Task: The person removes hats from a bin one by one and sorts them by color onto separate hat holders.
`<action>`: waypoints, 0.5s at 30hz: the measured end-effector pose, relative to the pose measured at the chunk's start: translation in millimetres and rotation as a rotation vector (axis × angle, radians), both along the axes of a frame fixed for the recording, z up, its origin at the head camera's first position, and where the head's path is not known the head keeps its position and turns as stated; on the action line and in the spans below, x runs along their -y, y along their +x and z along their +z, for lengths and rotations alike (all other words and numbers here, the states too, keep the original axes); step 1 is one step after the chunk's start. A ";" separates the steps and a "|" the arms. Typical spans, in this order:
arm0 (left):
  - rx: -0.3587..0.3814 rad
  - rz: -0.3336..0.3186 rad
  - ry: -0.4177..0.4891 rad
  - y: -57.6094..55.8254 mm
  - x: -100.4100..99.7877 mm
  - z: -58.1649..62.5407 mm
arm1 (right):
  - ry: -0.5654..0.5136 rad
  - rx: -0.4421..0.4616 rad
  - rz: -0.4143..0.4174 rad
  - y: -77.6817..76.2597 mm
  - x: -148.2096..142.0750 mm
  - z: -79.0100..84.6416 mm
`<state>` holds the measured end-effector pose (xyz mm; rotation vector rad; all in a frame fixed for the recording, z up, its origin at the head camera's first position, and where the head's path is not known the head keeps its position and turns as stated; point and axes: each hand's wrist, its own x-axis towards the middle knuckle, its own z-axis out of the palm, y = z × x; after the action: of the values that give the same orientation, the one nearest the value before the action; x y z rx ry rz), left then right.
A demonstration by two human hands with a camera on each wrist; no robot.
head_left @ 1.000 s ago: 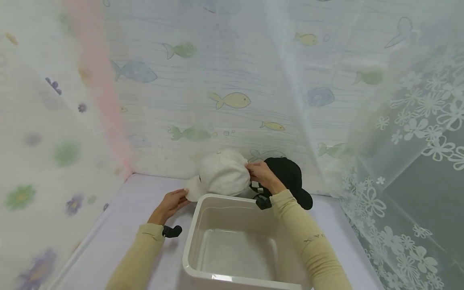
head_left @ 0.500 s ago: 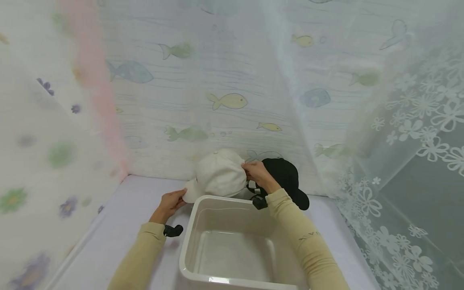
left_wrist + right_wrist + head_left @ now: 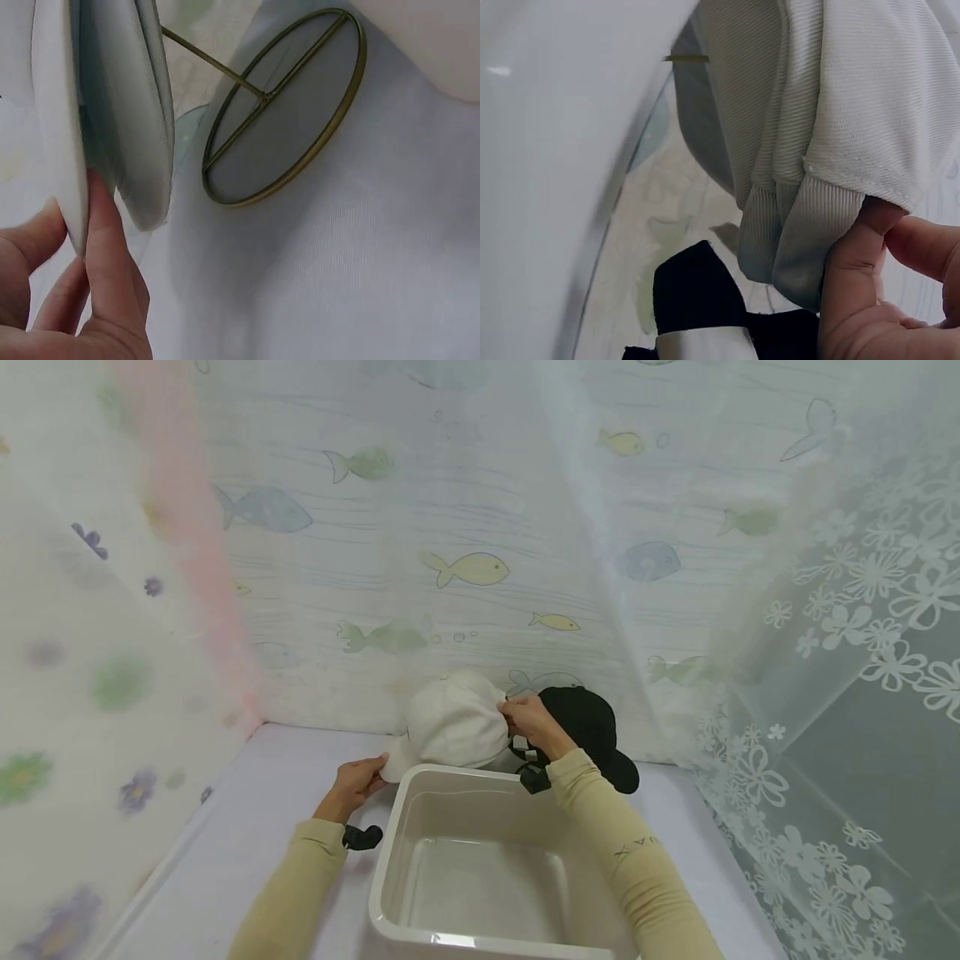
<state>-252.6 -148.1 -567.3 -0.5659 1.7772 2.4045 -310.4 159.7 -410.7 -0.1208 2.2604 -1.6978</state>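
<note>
A white cap [image 3: 457, 722] stands behind the beige tub, its brim pointing left. My left hand [image 3: 358, 783] pinches the tip of the brim [image 3: 60, 127] between thumb and fingers. A second pale brim [image 3: 139, 150] shows just behind it in the left wrist view. At the cap's other side, my right hand [image 3: 534, 720] pinches the lower back edge, a finger tucked under the fabric near layered strap ends [image 3: 810, 247]. Under the cap is a brass-coloured stand with a ring base [image 3: 264, 98]. A black cap [image 3: 577, 722] sits right behind my right hand.
The beige tub [image 3: 386, 868] stands in front of the caps, between my forearms, with its bare floor showing. A white cloth [image 3: 300, 760] covers the table. Fish-printed curtain [image 3: 465, 643] hangs close behind the caps, and flower-printed curtains hang at both sides.
The head view has shifted slightly, so everything sits a little further left in it. Both hands keep their hold on the white cap, which stays in place behind the tub.
</note>
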 end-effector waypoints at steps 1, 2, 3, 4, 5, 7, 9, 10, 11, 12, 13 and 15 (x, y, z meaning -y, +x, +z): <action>-0.002 -0.012 0.001 -0.5 0.5 -0.6 | 0.001 0.002 -0.007 0.2 0.2 0.3; -0.006 -0.025 -0.005 -0.9 1.3 -0.8 | 0.003 0.002 -0.010 0.2 0.4 0.3; -0.011 -0.038 -0.009 -1.3 2.4 -0.8 | 0.004 0.001 -0.015 0.6 0.8 0.9; -0.019 -0.053 -0.014 -1.6 3.8 -0.3 | 0.004 -0.001 -0.020 0.5 1.1 1.4; -0.025 -0.065 -0.024 -1.9 4.9 0.0 | 0.001 -0.004 -0.024 0.5 1.5 2.1; -0.047 -0.096 -0.053 -1.6 6.9 1.9 | 0.008 -0.015 -0.025 1.1 2.1 4.2; -0.058 -0.130 -0.101 -0.7 8.5 4.2 | 0.026 -0.032 -0.021 2.0 2.6 7.3; -0.060 -0.149 -0.138 0.1 9.1 5.9 | 0.040 -0.044 -0.012 2.7 2.6 9.5; -0.059 -0.160 -0.177 0.9 9.7 7.5 | 0.056 -0.056 0.001 4.0 2.4 12.3; -0.060 -0.174 -0.224 2.0 10.9 9.7 | 0.081 -0.066 0.012 5.6 1.5 15.6; -0.057 -0.184 -0.279 3.3 12.0 12.0 | 0.114 -0.082 0.027 7.5 0.3 19.7; -0.062 -0.197 -0.394 6.0 14.7 17.3 | 0.169 -0.107 0.050 12.4 -3.1 29.6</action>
<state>-246.6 -162.8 -549.9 -0.3293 2.2339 1.9754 -298.0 162.9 -381.0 -0.2326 2.4463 -1.5007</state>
